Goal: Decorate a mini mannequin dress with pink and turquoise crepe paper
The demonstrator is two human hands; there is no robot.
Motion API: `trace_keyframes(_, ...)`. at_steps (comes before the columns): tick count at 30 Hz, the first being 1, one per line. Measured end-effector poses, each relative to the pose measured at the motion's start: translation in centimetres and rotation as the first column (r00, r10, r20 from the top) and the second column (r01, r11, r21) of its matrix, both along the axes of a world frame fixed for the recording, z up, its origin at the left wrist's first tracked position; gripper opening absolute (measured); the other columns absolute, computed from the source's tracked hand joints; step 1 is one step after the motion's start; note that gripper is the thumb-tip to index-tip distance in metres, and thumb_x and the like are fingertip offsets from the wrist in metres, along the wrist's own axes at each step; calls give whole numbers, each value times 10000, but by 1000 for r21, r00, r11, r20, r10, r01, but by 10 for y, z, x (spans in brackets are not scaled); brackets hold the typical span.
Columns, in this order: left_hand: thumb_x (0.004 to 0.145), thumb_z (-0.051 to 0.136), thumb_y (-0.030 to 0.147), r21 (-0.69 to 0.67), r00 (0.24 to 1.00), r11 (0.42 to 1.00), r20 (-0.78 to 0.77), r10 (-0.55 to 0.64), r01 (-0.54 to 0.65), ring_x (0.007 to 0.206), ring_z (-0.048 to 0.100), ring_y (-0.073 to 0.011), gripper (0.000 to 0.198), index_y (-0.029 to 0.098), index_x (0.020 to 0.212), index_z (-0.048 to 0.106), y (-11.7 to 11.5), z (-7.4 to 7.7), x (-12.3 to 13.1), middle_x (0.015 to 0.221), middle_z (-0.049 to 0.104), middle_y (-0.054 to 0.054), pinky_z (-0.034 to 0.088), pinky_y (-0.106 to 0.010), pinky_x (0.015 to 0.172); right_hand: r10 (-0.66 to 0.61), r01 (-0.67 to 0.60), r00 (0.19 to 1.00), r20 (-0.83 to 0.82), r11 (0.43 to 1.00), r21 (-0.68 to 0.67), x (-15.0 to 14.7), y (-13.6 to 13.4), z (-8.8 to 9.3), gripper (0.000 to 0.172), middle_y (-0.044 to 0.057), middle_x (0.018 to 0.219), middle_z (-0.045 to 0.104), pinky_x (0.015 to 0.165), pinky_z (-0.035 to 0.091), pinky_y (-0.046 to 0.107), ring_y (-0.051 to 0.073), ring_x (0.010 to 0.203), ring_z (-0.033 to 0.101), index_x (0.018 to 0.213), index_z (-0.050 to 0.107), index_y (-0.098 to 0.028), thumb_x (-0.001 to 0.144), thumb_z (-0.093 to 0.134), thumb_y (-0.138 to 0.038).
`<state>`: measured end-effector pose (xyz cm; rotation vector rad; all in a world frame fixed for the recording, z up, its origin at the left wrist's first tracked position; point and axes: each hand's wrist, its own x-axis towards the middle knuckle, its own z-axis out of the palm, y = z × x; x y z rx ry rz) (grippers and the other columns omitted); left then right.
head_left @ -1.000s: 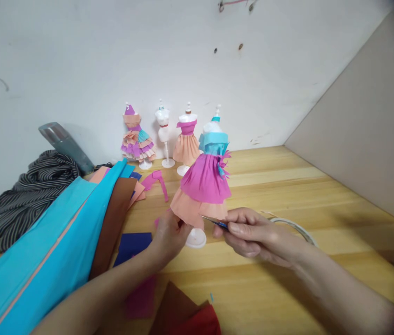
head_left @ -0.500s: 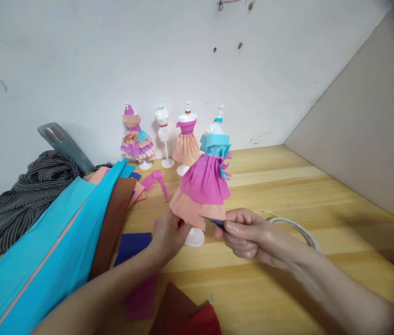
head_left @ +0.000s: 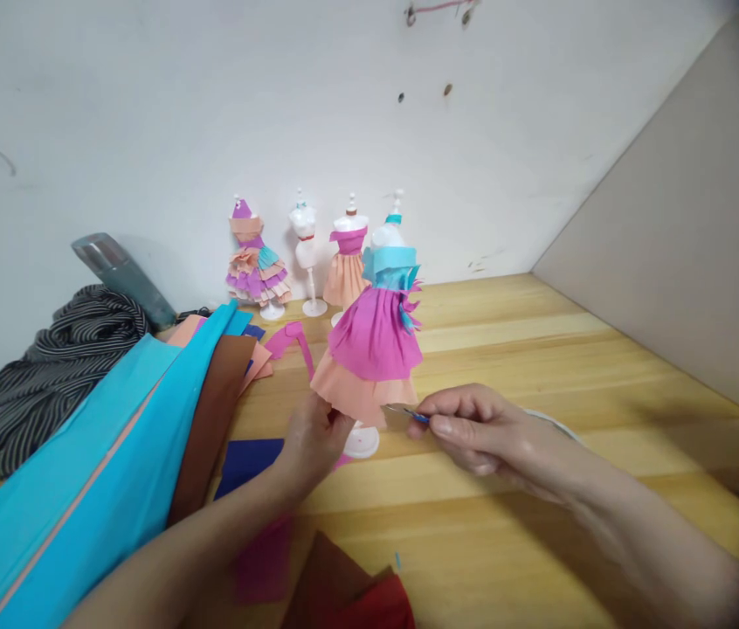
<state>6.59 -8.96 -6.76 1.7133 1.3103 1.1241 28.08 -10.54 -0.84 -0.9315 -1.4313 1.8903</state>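
A small white mannequin on a round base wears a paper dress with a cyan top, a magenta skirt and a peach hem. My left hand pinches the peach hem at its lower left. My right hand is closed on a small tool with a blue handle and a thin metal tip. The tip touches the hem's lower right edge.
Three more mannequins, two of them dressed, stand by the white wall. Cyan, brown and peach paper sheets lie left, a striped cloth behind them. Navy, magenta and red scraps lie near me. A tape ring is behind my right hand.
The dressed mannequin has shifted a little to the left and tilted. My right hand has risen slightly with the tool and now covers more of the tape ring.
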Motion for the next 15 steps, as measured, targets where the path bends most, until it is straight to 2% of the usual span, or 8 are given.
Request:
trace_keyframes(6,699,507,177,13,999,1000,-37,-11,11,540,497,-120,125,129,604,574,0,6,0,548,557,-10,371,-222,532,70,-76,995,-68,994,-83,8,6,-3,330,-101,434,290,379,86,205,24,381,174,839,656,-86,773,670,-410)
trace_keyframes(10,703,511,177,27,998,1000,-66,-4,6,544,512,-122,124,124,650,610,0,4,0,579,589,-17,375,-222,534,96,-107,989,-112,990,-94,8,8,-6,320,-99,435,310,379,89,200,21,376,181,849,658,-83,781,663,-395)
trace_keyframes(15,679,568,178,-26,1000,1000,1,10,-10,608,563,-146,106,132,720,654,0,-4,-1,618,627,-23,434,-231,585,87,-87,996,5,996,-18,9,9,-4,376,-100,462,278,381,78,208,28,394,169,841,640,-86,762,665,-453)
